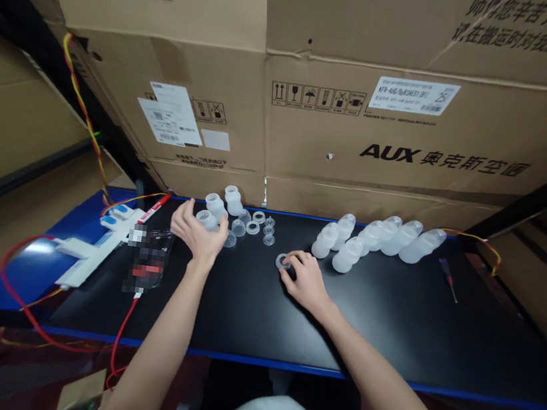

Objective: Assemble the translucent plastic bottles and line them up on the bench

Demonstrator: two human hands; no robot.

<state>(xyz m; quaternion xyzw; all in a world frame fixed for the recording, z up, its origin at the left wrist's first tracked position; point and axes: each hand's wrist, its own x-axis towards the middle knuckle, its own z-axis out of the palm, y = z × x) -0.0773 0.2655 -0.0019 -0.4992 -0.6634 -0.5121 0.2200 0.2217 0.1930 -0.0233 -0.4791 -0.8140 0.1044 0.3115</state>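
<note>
My left hand curves around a small frosted baby bottle with an open top, thumb on one side and fingers on the other. Two more uncapped bottles stand just behind it. Further right, my right hand pinches a translucent screw ring at the tabletop. Between the hands are loose rings, silicone nipples and clear dome caps. Several capped bottles stand in a group behind and to the right of my right hand.
A screwdriver lies at the right of the black table. On the left are a white power strip, a red marker, a partly blurred device and red cables. Large cardboard walls the back.
</note>
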